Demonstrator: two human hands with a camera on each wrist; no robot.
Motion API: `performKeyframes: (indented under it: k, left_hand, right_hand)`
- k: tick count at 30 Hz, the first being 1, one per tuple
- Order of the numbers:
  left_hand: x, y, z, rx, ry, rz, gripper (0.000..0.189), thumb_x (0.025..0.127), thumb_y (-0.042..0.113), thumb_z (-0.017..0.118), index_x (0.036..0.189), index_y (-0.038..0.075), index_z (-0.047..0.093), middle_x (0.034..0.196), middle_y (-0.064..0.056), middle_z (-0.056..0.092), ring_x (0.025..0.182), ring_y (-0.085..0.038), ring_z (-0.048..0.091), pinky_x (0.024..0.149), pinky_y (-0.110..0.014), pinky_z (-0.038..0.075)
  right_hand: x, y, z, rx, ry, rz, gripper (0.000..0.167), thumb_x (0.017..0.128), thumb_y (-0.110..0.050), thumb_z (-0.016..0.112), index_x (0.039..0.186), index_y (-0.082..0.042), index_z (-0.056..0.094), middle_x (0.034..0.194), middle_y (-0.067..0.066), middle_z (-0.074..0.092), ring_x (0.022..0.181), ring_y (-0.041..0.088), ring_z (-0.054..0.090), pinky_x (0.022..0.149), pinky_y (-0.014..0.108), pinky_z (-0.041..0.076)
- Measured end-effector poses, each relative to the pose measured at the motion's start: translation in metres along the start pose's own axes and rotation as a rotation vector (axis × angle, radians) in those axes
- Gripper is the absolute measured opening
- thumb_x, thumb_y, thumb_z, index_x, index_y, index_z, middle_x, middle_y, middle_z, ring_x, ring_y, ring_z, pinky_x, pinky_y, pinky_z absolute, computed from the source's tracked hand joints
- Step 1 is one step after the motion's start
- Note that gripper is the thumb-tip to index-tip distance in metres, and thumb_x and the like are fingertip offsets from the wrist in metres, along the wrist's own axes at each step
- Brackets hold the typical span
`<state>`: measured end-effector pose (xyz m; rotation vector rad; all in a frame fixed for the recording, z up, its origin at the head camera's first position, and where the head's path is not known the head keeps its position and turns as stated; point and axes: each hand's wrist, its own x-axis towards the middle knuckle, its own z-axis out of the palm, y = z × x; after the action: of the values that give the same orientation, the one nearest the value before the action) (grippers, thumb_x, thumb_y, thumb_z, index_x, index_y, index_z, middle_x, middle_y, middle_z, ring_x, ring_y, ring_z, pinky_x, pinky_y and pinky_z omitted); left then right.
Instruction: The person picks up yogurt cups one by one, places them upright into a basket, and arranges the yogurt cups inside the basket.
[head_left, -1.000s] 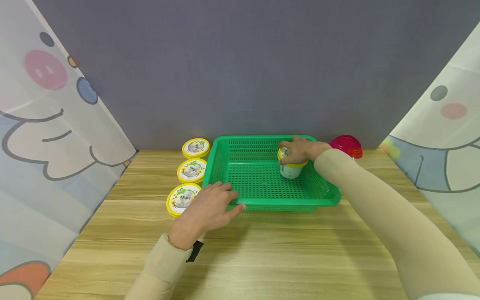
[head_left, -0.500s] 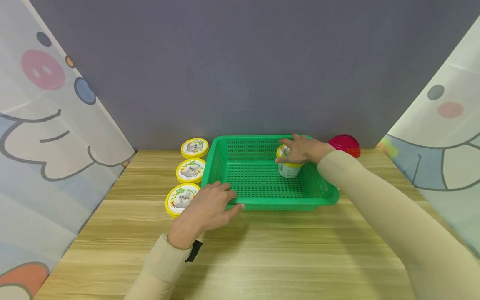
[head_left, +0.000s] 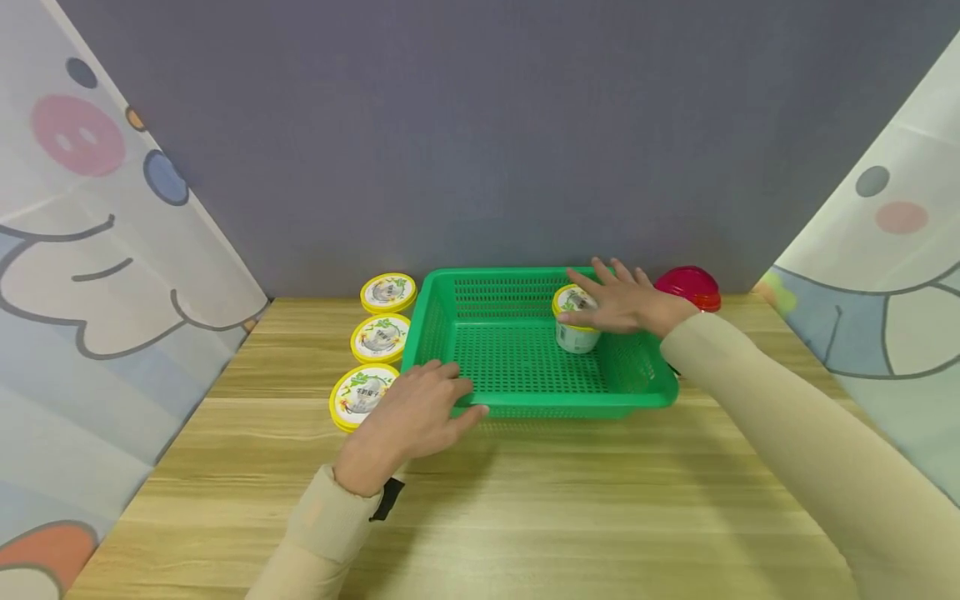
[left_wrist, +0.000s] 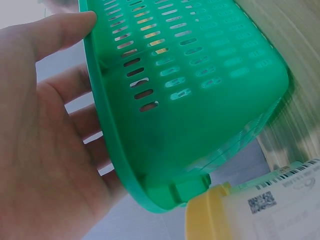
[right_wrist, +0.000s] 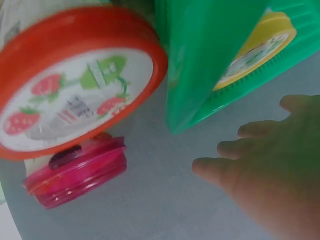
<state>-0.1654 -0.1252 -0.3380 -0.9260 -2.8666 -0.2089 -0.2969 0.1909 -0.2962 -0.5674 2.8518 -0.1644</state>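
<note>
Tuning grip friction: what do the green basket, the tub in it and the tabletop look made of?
Green basket: likely moulded plastic, semi-gloss; slotted walls, continuous rim.
Tub: probably smooth plastic, yellow lid, printed white side; coated paper possible.
Tabletop: wood grain, soft sheen; solid or laminate, can't tell.

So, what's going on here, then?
Someone's left hand holds the near rim of a green basket. Their right hand is spread open by a yellow-lidded tub standing upright inside; whether it touches the tub is hard to tell. Three other yellow-lidded tubs stand left of the basket, with a red-lidded tub outside on its right.
</note>
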Motion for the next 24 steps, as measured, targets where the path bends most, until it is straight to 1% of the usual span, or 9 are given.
performKeyframes:
  k: [5,9,12,15,18,24]
  left_hand:
    - [0.000,0.000,-0.001,-0.003,-0.009,-0.003,0.033,0.098,0.043,0.062,0.097,0.012,0.073,0.083,0.003,0.052,0.078,-0.019,0.045,0.079,-0.038,0.044]
    - [0.000,0.000,-0.001,0.000,-0.010,-0.008,0.034,0.098,0.043,0.063,0.101,0.012,0.075,0.085,0.003,0.053,0.079,-0.019,0.045,0.079,-0.038,0.045]
    - [0.000,0.000,-0.001,-0.002,-0.015,-0.010,0.034,0.098,0.043,0.063,0.101,0.012,0.075,0.085,0.003,0.053,0.079,-0.020,0.045,0.079,-0.038,0.044]
    - [0.000,0.000,-0.001,-0.001,-0.020,-0.011,0.034,0.098,0.044,0.063,0.101,0.012,0.074,0.086,0.002,0.054,0.080,-0.020,0.046,0.080,-0.039,0.045]
    - [0.000,0.000,-0.001,0.001,-0.020,-0.010,0.034,0.098,0.044,0.063,0.100,0.012,0.074,0.085,0.003,0.053,0.079,-0.020,0.046,0.079,-0.038,0.045]
    - [0.000,-0.001,0.000,-0.008,-0.006,-0.001,0.030,0.098,0.042,0.063,0.091,0.013,0.071,0.078,0.005,0.046,0.075,-0.018,0.041,0.074,-0.035,0.041]
  right_hand:
    - [-0.012,0.002,0.003,0.011,0.039,-0.028,0.094,0.095,-0.076,0.039,0.165,-0.021,0.009,0.168,0.024,-0.004,0.150,0.052,-0.007,0.114,0.071,-0.004]
    - [-0.020,0.009,0.004,0.048,0.062,-0.013,0.093,0.095,-0.076,0.038,0.165,-0.022,0.009,0.168,0.023,-0.004,0.151,0.051,-0.008,0.115,0.069,-0.005]
    - [-0.023,0.016,0.004,0.076,0.073,-0.007,0.091,0.097,-0.073,0.037,0.165,-0.020,0.009,0.167,0.025,-0.003,0.151,0.051,-0.007,0.115,0.069,-0.005]
    - [-0.025,0.023,0.004,0.080,0.074,-0.005,0.090,0.098,-0.071,0.036,0.165,-0.018,0.009,0.167,0.027,-0.002,0.150,0.052,-0.006,0.115,0.069,-0.004]
    - [-0.027,0.029,0.004,0.077,0.080,-0.001,0.091,0.098,-0.072,0.036,0.165,-0.016,0.009,0.166,0.028,-0.001,0.150,0.054,-0.005,0.115,0.069,-0.004]
    - [-0.034,0.042,0.002,0.072,0.088,0.017,0.092,0.098,-0.072,0.037,0.165,-0.015,0.009,0.165,0.030,0.000,0.149,0.055,-0.004,0.115,0.069,-0.004]
